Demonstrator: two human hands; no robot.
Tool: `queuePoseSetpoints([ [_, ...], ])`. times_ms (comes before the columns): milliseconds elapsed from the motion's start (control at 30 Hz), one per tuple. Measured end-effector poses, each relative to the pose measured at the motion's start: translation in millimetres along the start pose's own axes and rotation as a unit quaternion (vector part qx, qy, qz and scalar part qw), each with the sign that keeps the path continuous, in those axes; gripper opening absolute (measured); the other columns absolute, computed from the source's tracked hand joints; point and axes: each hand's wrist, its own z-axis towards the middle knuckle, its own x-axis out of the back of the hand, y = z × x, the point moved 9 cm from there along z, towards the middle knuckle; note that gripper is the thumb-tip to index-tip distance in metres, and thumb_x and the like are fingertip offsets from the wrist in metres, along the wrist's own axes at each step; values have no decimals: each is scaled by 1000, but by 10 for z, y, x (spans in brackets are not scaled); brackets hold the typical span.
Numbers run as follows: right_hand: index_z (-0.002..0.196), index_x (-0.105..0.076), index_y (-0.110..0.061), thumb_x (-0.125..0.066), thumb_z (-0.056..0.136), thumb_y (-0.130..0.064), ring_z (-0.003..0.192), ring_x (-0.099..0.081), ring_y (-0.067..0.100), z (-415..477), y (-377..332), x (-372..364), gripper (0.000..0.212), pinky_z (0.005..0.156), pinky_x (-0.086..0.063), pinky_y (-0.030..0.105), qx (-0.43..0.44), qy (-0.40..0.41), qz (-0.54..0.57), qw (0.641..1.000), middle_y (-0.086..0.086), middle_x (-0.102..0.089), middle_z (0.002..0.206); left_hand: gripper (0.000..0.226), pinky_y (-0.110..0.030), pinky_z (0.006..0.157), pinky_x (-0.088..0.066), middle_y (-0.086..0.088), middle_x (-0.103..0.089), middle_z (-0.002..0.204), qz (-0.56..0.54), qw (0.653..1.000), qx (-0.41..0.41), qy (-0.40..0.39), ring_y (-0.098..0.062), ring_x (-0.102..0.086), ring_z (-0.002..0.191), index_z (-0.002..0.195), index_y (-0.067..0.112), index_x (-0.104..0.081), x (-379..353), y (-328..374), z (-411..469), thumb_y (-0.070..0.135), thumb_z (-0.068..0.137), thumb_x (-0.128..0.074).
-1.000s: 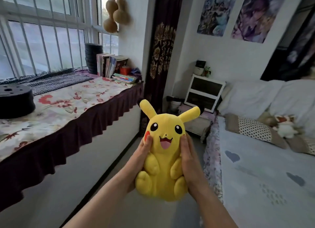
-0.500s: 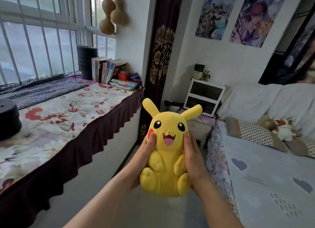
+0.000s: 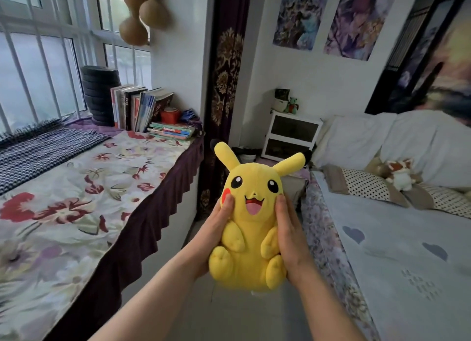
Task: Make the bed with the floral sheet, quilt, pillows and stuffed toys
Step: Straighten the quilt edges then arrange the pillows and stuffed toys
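The person is holding a yellow stuffed toy (image 3: 251,228) upright in mid-air over the floor, between the window ledge (image 3: 76,187) and the bed (image 3: 433,302), with its face turned toward the camera. The left hand (image 3: 216,228) is clasping the toy's left side as seen and the right hand (image 3: 290,236) the other. Both thumbs are lying up along its cheeks while the fingers are wrapping out of sight behind its back. Gripping it from both sides is probably keeping the soft body from flopping, and it is letting the person check which way the toy is facing before setting it down.

On the bed, the pale quilt (image 3: 397,259) with heart shapes is already lying flat, and the floral sheet (image 3: 323,228) is showing along its near edge. The polka-dot pillows (image 3: 364,185) are sitting at the head in front of large white pillows (image 3: 356,142), and a small brown-and-white toy (image 3: 400,175) is resting between them. By my reckoning the task is nearing its end, with the yellow toy likely heading for the spot beside that small one (the head of the bed is lying ahead and to the right).

As for writing, the books (image 3: 137,108) on the ledge are showing spines and covers, but their lettering is too small to read, and no brand tag is showing legibly on the toy.
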Motion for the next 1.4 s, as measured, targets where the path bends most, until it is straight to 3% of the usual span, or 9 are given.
queuePoseSetpoints([
  [133, 108, -38, -65, -32, 95, -58, 84, -54, -25, 236, 96, 2, 16, 65, -45, 2, -2, 10, 1, 1000, -41, -49, 104, 54, -13, 51, -50, -19, -60, 118, 18, 999, 34, 32, 3, -67, 59, 140, -5, -34, 99, -209, 285, 34, 103, -29],
  [300, 111, -39, -63, -31, 95, -58, 91, -55, -21, 692, 182, 116, 19, 67, -45, 2, 0, 32, -3, 999, -37, -50, 110, 72, -15, 51, -51, 1, -66, 84, 2, 998, 57, 23, 1, -68, 60, 137, -1, -40, 54, -312, 817, 53, 91, -47],
  [433, 120, -35, -67, -29, 87, -71, 104, -52, -13, 1150, 263, 372, 33, 85, -45, 15, -3, 51, -32, 998, -33, -51, 122, 89, -20, 61, -56, -4, -75, 99, 14, 997, 65, -30, -7, -72, 78, 125, 13, -43, -123, -438, 1348, 71, 63, -70],
  [534, 127, -35, -64, -30, 83, -76, 114, -51, -7, 1479, 296, 623, 46, 95, -44, 25, -1, 69, -41, 997, -25, -49, 133, 47, -16, 56, -53, -27, -58, 127, 7, 998, 64, -16, -5, -71, 69, 118, 8, -44, -295, -559, 1784, 50, 95, -45],
  [900, 142, -35, -49, -28, 91, -66, 112, -54, -1, 2590, 401, 1414, 54, 94, -49, 29, -14, 152, -39, 987, -21, -51, 131, 59, -18, 49, -51, -10, -62, 112, 33, 985, 158, -68, -8, -63, 63, 144, 0, -33, -947, -1074, 3161, 40, 101, -24],
  [1067, 124, -36, -60, -29, 92, -64, 110, -53, 1, 3163, 388, 1727, 33, 93, -47, 29, -13, 196, -41, 980, -22, -49, 127, 121, -5, 56, -47, 12, -52, 93, 56, 992, 70, -90, -2, -59, 84, 112, 16, -38, -1247, -844, 3786, 95, 23, -61],
  [1167, 107, -37, -67, -28, 94, -62, 99, -51, -11, 3460, 347, 1944, 17, 82, -47, 17, -16, 222, -59, 973, -33, -50, 112, 84, -5, 54, -46, 1, -55, 107, 60, 989, 76, -114, -5, -65, 89, 114, 15, -35, -1465, -925, 4190, 85, 69, -47],
  [1300, 104, -36, -62, -28, 98, -55, 79, -46, -20, 3800, 396, 2228, 12, 55, -41, 0, -29, 239, -54, 969, -42, -42, 96, 116, -3, 59, -47, 6, -55, 107, 88, 985, 64, -133, -1, -61, 81, 116, 15, -39, -1698, -1151, 4650, 96, 36, -58],
  [1400, 106, -37, -64, -29, 97, -56, 84, -52, -16, 4153, 518, 2531, 14, 60, -45, 5, -34, 236, -50, 970, -39, -47, 100, 50, -2, 60, -43, -4, -54, 122, 91, 983, 84, -138, -22, -50, 118, 142, 2, -30, -1872, -1438, 5043, 35, 105, -22],
])
